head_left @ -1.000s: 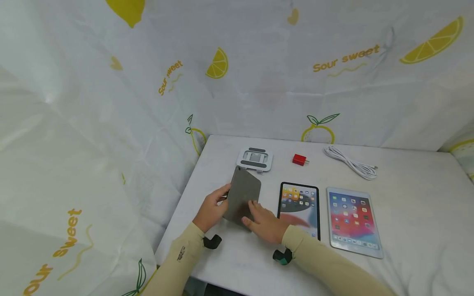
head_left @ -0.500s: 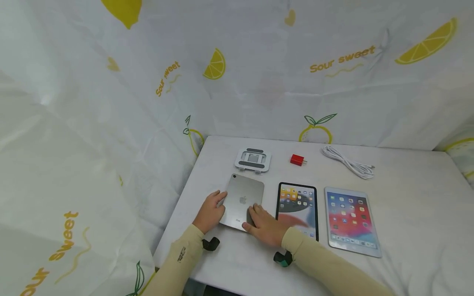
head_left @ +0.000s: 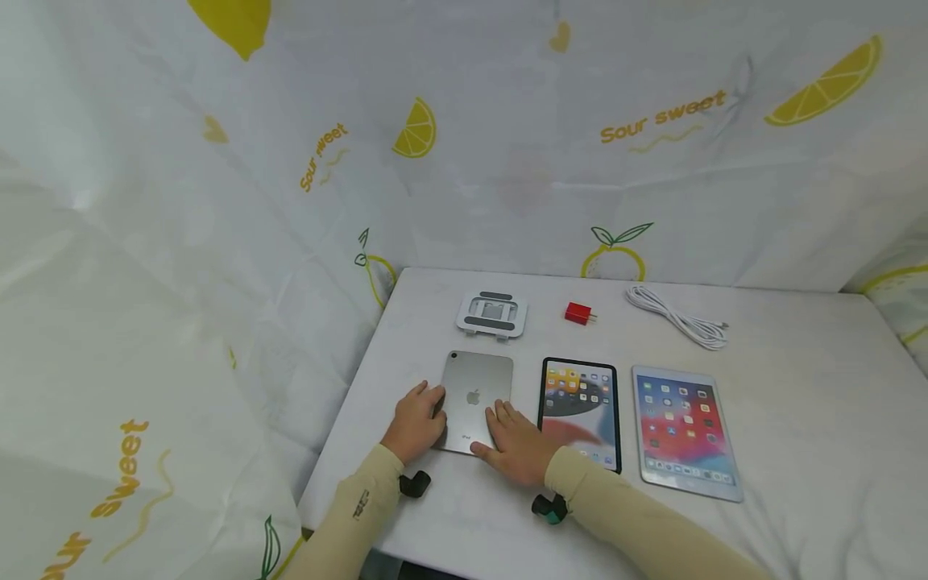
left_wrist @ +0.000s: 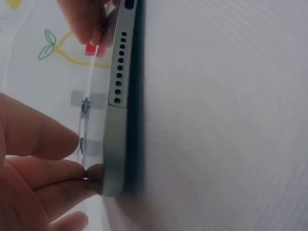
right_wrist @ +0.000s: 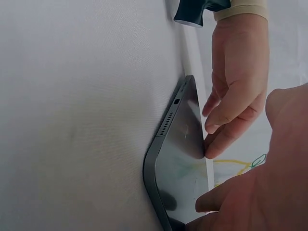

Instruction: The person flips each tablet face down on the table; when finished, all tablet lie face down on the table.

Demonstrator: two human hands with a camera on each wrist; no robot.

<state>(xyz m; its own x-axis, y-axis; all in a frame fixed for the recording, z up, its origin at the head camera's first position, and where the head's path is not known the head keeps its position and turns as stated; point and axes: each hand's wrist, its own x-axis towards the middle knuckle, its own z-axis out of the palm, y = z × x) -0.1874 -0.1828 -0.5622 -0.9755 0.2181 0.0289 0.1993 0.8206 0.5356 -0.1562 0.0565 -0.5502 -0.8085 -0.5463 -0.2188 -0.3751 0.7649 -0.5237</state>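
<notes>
A silver tablet (head_left: 474,374) with a rear camera and an apple logo lies face down on the white table, at the left of the head view. At its left edge rests my left hand (head_left: 413,427), fingertips touching the side near the lower corner. My right hand (head_left: 520,447) rests over the lower right part of the back, fingers extended. The left wrist view shows the tablet's bottom edge (left_wrist: 115,144) with speaker holes, fingertips right beside it. From the right wrist side, the far left hand (right_wrist: 236,91) has loosely bent fingers at the tablet's edge.
Right of the hands, a black-bordered tablet (head_left: 580,403) and a white-framed tablet (head_left: 685,427) lie screen up. Behind stand a folded white tablet stand (head_left: 489,324), a red charger plug (head_left: 577,313) and a coiled white cable (head_left: 696,326). A lemon-print sheet (head_left: 507,177) hangs behind.
The silver tablet was tilted up with its left side raised; it has come down flat and slid slightly toward me. Both hands have stayed at its sides.
</notes>
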